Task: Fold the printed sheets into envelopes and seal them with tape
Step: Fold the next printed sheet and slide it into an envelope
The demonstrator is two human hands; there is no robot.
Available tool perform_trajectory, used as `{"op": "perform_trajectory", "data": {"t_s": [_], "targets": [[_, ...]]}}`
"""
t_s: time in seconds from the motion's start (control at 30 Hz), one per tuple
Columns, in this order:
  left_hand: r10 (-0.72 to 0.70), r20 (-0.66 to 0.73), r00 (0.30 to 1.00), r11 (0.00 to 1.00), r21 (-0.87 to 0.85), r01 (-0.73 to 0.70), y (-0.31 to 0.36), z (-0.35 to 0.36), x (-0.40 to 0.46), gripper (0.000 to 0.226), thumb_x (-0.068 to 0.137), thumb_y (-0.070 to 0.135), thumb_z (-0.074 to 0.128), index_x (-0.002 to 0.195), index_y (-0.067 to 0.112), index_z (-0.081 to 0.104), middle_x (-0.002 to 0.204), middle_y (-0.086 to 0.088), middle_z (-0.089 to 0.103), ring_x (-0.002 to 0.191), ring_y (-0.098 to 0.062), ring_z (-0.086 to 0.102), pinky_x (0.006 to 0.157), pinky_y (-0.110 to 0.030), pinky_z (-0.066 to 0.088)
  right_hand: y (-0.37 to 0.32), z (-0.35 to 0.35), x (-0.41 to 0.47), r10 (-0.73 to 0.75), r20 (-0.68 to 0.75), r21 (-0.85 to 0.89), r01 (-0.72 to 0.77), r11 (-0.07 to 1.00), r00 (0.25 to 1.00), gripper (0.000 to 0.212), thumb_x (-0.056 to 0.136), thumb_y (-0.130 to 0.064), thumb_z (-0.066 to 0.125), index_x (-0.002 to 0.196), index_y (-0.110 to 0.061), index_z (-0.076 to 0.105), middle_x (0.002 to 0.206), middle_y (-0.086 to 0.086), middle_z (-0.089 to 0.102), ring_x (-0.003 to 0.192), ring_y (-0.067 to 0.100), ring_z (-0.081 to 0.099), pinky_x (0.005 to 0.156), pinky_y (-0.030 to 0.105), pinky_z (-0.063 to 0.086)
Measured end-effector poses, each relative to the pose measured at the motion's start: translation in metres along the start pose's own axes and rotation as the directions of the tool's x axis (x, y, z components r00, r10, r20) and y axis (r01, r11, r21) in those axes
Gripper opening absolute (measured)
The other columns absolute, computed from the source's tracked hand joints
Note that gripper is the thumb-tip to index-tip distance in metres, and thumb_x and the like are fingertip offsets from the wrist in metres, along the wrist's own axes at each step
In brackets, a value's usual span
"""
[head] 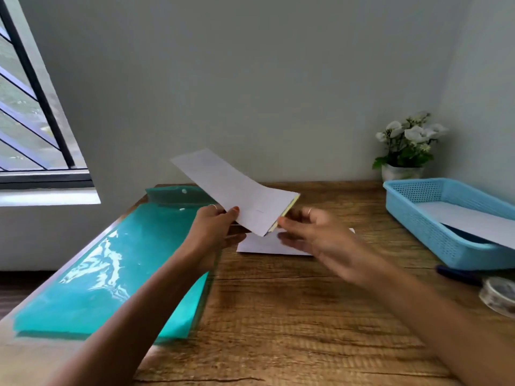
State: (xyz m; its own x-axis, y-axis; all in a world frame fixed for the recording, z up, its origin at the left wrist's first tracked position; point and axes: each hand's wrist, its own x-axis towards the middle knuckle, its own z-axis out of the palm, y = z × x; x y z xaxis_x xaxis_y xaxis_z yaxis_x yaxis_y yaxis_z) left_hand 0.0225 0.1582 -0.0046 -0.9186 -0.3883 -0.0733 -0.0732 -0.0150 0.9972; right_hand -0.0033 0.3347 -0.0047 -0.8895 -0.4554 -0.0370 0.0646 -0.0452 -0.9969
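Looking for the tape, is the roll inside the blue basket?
No, the tape roll sits on the table, outside the blue basket.

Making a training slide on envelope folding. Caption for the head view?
Both hands lift a folded white sheet above a wooden desk; tape roll waits at right.

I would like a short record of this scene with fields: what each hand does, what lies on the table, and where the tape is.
left hand: pinches the folded sheet, lifted above the table
right hand: fingers at the sheet's yellow edge; grip unclear
under the hands: flat white paper
left side: green folder
right side: blue basket holding paper
tape roll: right edge, untouched
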Motion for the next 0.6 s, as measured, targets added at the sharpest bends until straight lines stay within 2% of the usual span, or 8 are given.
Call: {"op": "perform_trajectory", "data": {"t_s": [0.07, 0.17, 0.23, 0.3, 0.37, 0.47, 0.53, 0.6], "targets": [[-0.023, -0.042, 0.999, 1.0, 0.016, 0.024, 0.005, -0.01, 0.004, 0.017, 0.096, 0.019, 0.05, 0.107, 0.008, 0.057, 0.099, -0.006, 0.068, 0.086, -0.019, 0.068, 0.066, -0.028, 0.053, -0.006, -0.017, 0.006, -0.124, -0.044, -0.386, 0.097, 0.917, 0.991, 0.017, 0.09, -0.031, 0.06, 0.104, -0.023, 0.065, 0.107, -0.006, 0.068, 0.102, 0.009, 0.061, 0.086, 0.029, 0.051], [-0.009, -0.096, 0.995, 0.997, 0.073, 0.016, 0.013, -0.031, 0.009, 0.014, 0.095, 0.019, 0.051, 0.103, 0.01, 0.058, 0.099, -0.007, 0.067, 0.084, -0.018, 0.066, 0.064, -0.028, 0.051, -0.012, -0.041, 0.017, -0.204, -0.026, -0.797, 0.103, 0.595, 0.979, 0.022, 0.092, -0.036, 0.055, 0.112, -0.03, 0.062, 0.122, -0.007, 0.06, 0.113, 0.01, 0.055, 0.086, 0.025, 0.043], [0.033, -0.148, 0.989, 0.993, 0.117, -0.015, 0.016, -0.043, 0.012, 0.012, 0.095, 0.02, 0.051, 0.099, 0.012, 0.059, 0.096, -0.007, 0.067, 0.079, -0.016, 0.065, 0.058, -0.025, 0.049, -0.009, -0.051, 0.023, -0.063, 0.021, -0.935, 0.042, 0.353, 0.998, 0.043, 0.091, -0.041, 0.055, 0.131, -0.026, 0.051, 0.141, -0.001, 0.047, 0.127, 0.016, 0.044, 0.099, 0.03, 0.038], [0.05, -0.177, 0.983, 0.983, 0.183, -0.017, 0.017, -0.05, 0.014, 0.01, 0.095, 0.021, 0.051, 0.093, 0.014, 0.058, 0.092, -0.006, 0.065, 0.074, -0.015, 0.064, 0.056, -0.024, 0.048, -0.006, -0.054, 0.025, 0.121, 0.001, -0.983, -0.021, 0.185, 0.993, 0.065, 0.087, -0.053, 0.054, 0.144, -0.027, 0.034, 0.152, -0.001, 0.033, 0.135, 0.019, 0.034, 0.106, 0.035, 0.032], [0.044, -0.164, 0.986, 0.97, 0.244, -0.003, 0.015, -0.053, 0.016, 0.011, 0.095, 0.021, 0.051, 0.096, 0.013, 0.059, 0.09, -0.005, 0.065, 0.071, -0.015, 0.063, 0.057, -0.024, 0.048, -0.006, -0.053, 0.026, 0.187, -0.018, -0.992, -0.042, 0.122, 0.982, 0.074, 0.084, -0.058, 0.053, 0.147, -0.028, 0.027, 0.154, -0.001, 0.027, 0.138, 0.02, 0.03, 0.108, 0.037, 0.031], [0.009, -0.117, 0.993, 0.946, 0.324, 0.03, 0.011, -0.051, 0.015, 0.011, 0.094, 0.022, 0.053, 0.096, 0.014, 0.06, 0.089, -0.005, 0.066, 0.073, -0.016, 0.062, 0.06, -0.025, 0.049, -0.008, -0.05, 0.029, 0.164, -0.028, -0.988, -0.052, 0.145, 0.986, 0.077, 0.08, -0.055, 0.062, 0.145, -0.026, 0.032, 0.15, -0.002, 0.034, 0.132, 0.02, 0.037, 0.103, 0.034, 0.036], [0.0, -0.089, 0.996, 0.922, 0.384, 0.034, 0.01, -0.049, 0.014, 0.013, 0.094, 0.022, 0.053, 0.101, 0.013, 0.06, 0.09, -0.005, 0.066, 0.072, -0.016, 0.063, 0.06, -0.025, 0.049, -0.009, -0.051, 0.03, 0.168, -0.054, -0.981, -0.083, 0.175, 0.984, 0.072, 0.077, -0.052, 0.067, 0.138, -0.023, 0.041, 0.139, -0.001, 0.045, 0.12, 0.018, 0.046, 0.093, 0.03, 0.042], [-0.012, -0.064, 0.998, 0.899, 0.437, 0.039, 0.007, -0.045, 0.014, 0.018, 0.093, 0.023, 0.054, 0.107, 0.013, 0.059, 0.095, -0.005, 0.066, 0.072, -0.015, 0.062, 0.057, -0.023, 0.047, -0.009, -0.054, 0.029, 0.144, -0.104, -0.977, -0.128, 0.169, 0.984, 0.058, 0.075, -0.051, 0.07, 0.121, -0.022, 0.049, 0.119, -0.001, 0.055, 0.099, 0.014, 0.052, 0.078, 0.026, 0.045]]}}
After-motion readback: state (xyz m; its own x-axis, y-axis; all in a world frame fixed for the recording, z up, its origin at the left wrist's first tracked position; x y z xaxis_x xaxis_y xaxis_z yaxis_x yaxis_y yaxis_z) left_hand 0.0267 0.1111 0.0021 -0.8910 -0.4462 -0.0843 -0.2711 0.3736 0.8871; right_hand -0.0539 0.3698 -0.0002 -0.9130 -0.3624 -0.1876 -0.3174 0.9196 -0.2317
